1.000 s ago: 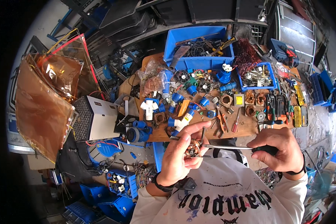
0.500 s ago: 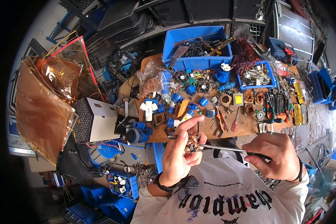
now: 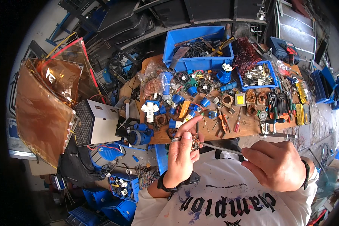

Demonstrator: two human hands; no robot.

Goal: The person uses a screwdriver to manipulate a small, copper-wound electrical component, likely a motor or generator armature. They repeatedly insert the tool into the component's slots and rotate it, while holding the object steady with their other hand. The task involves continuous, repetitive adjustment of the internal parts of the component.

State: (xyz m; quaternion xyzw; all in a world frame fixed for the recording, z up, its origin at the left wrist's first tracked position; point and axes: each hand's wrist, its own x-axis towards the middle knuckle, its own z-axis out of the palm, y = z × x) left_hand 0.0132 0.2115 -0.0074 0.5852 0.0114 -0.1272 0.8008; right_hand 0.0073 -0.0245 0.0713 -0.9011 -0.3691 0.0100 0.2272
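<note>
My left hand (image 3: 180,158) is closed around a small coppery metal part (image 3: 195,145), with thin metal prongs standing out past the fingers. What exactly the part is, I cannot make out. From the right, the long steel shaft of a screwdriver (image 3: 224,149) reaches to this part, its tip at or against it. My right hand (image 3: 277,164) is wrapped round the screwdriver's handle, which the fingers now hide. Both hands are held in front of my chest, just off the near edge of the wooden table (image 3: 233,132).
Blue plug parts, pliers (image 3: 223,122) and a red-handled screwdriver (image 3: 238,120) litter the table. Behind them stand a large blue crate (image 3: 199,64) of wires and a smaller blue tray (image 3: 260,86) of metal pieces. A white box (image 3: 101,122) is at the left.
My right hand has turned over on the handle, its back now facing up, and sits slightly lower. The left hand has tilted a little, covering more of the metal part.
</note>
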